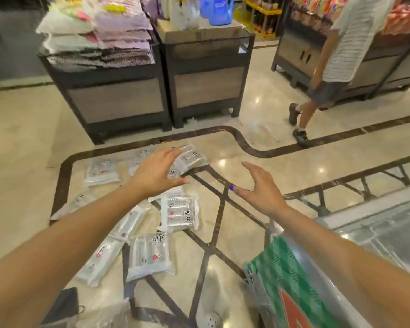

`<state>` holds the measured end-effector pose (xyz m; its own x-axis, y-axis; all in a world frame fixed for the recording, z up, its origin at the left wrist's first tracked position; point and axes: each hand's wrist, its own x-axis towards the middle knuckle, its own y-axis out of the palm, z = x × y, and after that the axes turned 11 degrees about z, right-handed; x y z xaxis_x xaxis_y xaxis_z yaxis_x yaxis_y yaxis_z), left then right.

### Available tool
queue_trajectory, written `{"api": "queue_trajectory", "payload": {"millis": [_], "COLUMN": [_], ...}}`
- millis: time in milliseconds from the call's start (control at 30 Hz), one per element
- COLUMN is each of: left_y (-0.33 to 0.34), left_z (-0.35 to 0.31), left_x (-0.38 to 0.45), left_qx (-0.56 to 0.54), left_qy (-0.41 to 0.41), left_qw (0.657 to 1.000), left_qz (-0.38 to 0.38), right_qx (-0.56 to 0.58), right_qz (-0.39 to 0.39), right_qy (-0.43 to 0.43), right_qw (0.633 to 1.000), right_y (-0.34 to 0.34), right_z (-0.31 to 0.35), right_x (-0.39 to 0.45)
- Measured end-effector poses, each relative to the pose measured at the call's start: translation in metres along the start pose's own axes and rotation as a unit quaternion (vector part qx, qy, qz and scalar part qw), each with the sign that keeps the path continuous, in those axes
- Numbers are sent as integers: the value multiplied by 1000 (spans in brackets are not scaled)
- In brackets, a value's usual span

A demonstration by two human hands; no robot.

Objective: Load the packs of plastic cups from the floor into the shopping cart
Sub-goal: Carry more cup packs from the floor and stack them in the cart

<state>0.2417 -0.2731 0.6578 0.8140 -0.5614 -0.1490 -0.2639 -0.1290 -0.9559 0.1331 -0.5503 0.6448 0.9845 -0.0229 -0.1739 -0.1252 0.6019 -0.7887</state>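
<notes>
On floor [258, 107], left side: packs of plastic cups [149, 255] scattered flat across marble, several overlapping near dark inlay lines. Left hand [158, 172] stretched out above far packs, fingers spread wide, holding nothing. Farthest pack [192, 158] just past its fingertips. Right hand [258, 188] beside it, also wide, fingers splayed, empty. Shopping cart [294, 287] at lower right, green-patterned panel showing. Person in striped shirt [350, 43] walking at upper right, well apart.

arms: bare, no sleeves | nails: blue polish | wrists: bare
</notes>
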Motion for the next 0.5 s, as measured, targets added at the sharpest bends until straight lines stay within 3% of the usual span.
{"api": "queue_trajectory", "payload": {"millis": [500], "left_y": [17], "left_z": [96], "left_x": [121], "left_qx": [62], "left_qy": [-47], "left_qw": [995], "left_qz": [64], "right_qx": [7], "right_qz": [47], "right_qy": [-8], "right_qw": [999], "right_y": [33], "right_z": [-15], "right_x": [179]}}
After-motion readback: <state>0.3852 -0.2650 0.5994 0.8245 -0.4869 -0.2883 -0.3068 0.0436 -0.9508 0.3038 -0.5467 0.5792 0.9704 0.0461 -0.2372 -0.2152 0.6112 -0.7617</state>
